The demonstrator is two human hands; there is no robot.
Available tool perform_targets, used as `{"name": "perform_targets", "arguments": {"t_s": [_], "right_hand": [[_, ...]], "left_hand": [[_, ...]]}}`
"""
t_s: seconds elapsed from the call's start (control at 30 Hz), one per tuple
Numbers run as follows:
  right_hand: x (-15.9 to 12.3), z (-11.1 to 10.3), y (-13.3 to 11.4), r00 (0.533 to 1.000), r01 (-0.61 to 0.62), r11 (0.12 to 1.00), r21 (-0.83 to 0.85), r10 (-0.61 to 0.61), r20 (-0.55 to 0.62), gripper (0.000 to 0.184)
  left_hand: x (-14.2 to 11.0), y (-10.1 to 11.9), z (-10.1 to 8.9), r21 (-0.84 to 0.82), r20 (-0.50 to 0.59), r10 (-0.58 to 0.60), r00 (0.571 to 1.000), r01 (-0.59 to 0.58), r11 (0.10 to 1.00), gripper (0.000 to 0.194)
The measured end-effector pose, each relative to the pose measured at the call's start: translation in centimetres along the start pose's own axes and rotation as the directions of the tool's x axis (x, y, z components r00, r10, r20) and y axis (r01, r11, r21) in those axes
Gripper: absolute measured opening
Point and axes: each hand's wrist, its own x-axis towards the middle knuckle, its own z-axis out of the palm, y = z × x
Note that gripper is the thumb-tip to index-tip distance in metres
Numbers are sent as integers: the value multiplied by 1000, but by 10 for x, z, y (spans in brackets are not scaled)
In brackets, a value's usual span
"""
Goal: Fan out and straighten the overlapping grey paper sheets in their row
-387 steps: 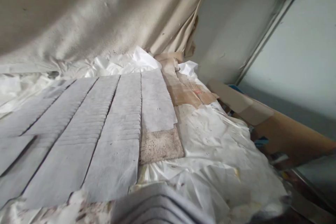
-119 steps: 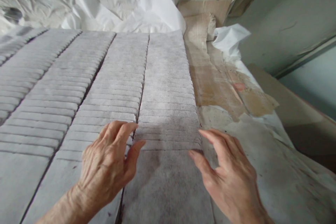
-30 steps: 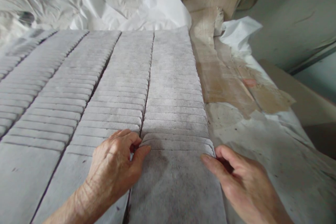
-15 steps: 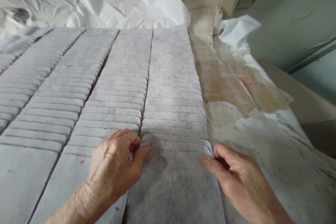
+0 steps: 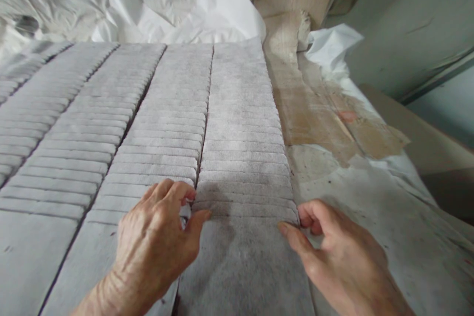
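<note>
Rows of grey fibrous sheets (image 5: 242,123) lie overlapped like shingles in long columns on a covered surface. My left hand (image 5: 157,242) pinches the left edge of the nearest sheet (image 5: 240,261) of the rightmost column between thumb and curled fingers. At that sheet's right corner, my right hand (image 5: 335,252) grips the edge with thumb on top and fingers curled under. Both hands rest at the sheet's far edge, where it overlaps the one before it.
More columns of sheets (image 5: 92,123) spread to the left. Stained brown paper (image 5: 307,108) and crumpled white plastic (image 5: 207,15) lie beyond and to the right. A cardboard piece (image 5: 407,143) leans by the pale wall (image 5: 407,19) at right. Beige cloth hangs behind.
Over the last second both hands have drawn slightly toward me with the sheet's edge, and the fingers have curled tighter. Earlier the rightmost column was short; now it reaches my hands.
</note>
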Motion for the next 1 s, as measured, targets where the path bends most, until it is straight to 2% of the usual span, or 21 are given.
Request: {"name": "perform_targets", "arguments": {"t_s": [0.07,0.17,0.23,0.33,0.47,0.6,0.67,0.8,0.9,1.0], "right_hand": [[2,-2,2,988,115,993,-30,-118,-104,21],[12,-6,5,952,270,963,-9,-268,-148,25],[20,-6,5,936,334,942,20,-329,-125,23],[33,-2,4,939,344,936,69,-344,-9,24],[45,1,0,960,231,968,94,-242,141,25],[48,-3,-6,962,-20,995,96,-8,274,15],[43,-5,-7,944,-137,984,116,94,316,24],[24,-6,-7,946,-212,951,226,142,290,42],[15,-2,-5,950,-250,926,285,177,258,42],[14,1,-5,952,-262,906,333,186,242,40]], "left_hand": [[1,-2,0,18,-60,63,996,-63,998,23],[6,-7,1,21,-114,237,965,-236,972,34],[12,-9,1,13,-103,345,933,-346,938,37],[21,-11,0,-9,-28,402,915,-402,916,30],[31,-7,-3,-38,68,373,925,-371,928,23],[36,-4,-5,-42,139,312,940,-309,950,20],[36,-5,-5,-39,164,280,946,-277,960,16],[33,-11,-4,-84,118,285,951,-277,957,16],[31,-15,-2,-103,70,322,944,-314,944,17],[31,-15,-1,-114,63,308,949,-300,947,19]]}}
